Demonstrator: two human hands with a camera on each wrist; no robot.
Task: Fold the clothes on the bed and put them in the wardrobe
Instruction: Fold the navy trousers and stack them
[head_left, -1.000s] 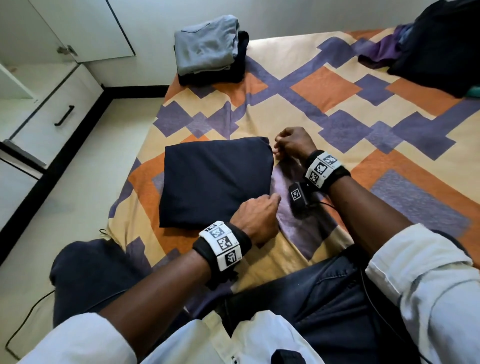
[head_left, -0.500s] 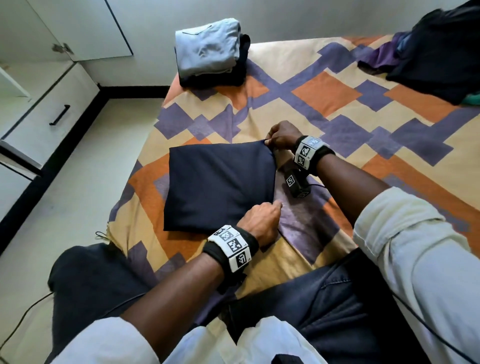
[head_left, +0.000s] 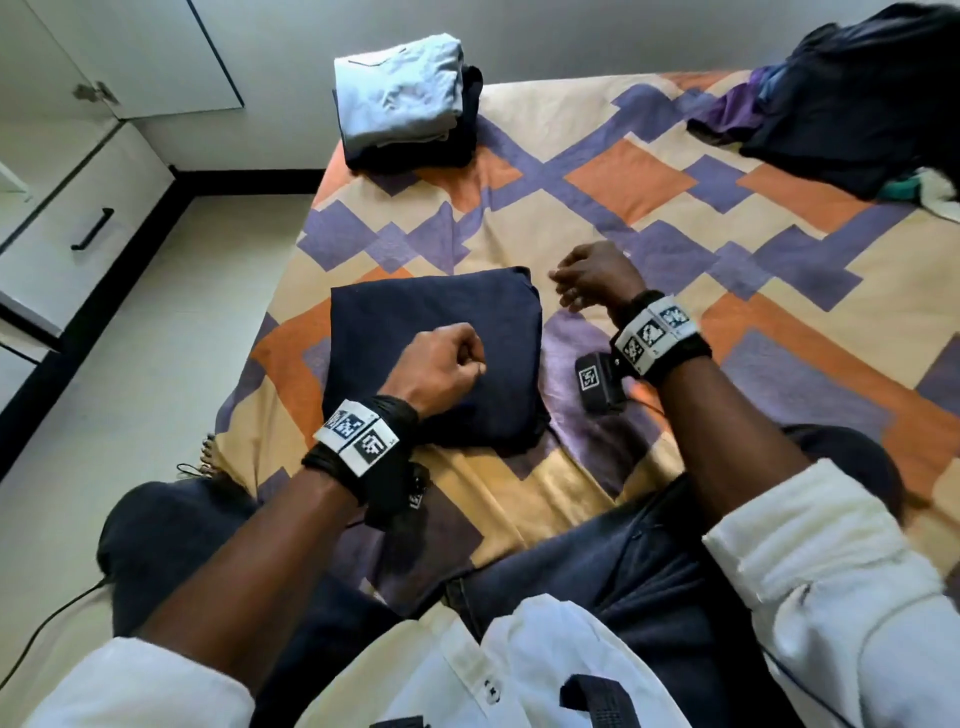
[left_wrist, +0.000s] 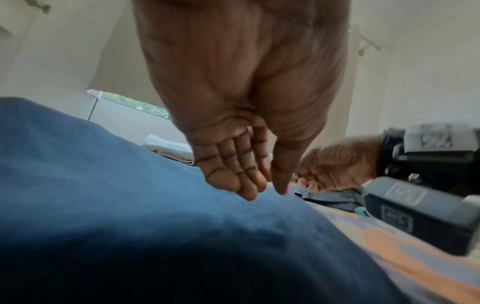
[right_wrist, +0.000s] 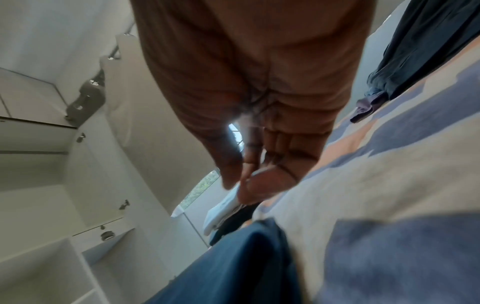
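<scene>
— Where is the piece you are folding?

— The folded navy garment (head_left: 436, 358) lies flat on the bed (head_left: 649, 291), near the bed's left edge and just ahead of my knees. From my left wrist it fills the lower part of the view as a blue mound (left_wrist: 130, 205).

— What is your left hand doing?

— My left hand (head_left: 441, 371) is over the near middle of the garment. Its grip is loose: the fingers (left_wrist: 228, 174) are bent a little and close together, their tips at the cloth, and they hold nothing. Whether the tips press down or only brush it, I cannot tell.

— And the right?

— My right hand (head_left: 592, 278) hangs just beside the garment's far right corner, apart from it, above the bedsheet. Its grip is slack too, fingers loosely curled with nothing between them; the right wrist view shows them blurred (right_wrist: 249, 174) over the sheet, the navy edge (right_wrist: 246, 257) below.

— Anything else on the bed?

— A folded stack (head_left: 405, 98), pale grey cloth on top of black, sits at the far left corner. A heap of dark unfolded clothes (head_left: 852, 98) with a bit of purple lies at the far right corner. The white wardrobe (head_left: 78, 171), with a black-handled drawer, stands off the bed's left side.
</scene>
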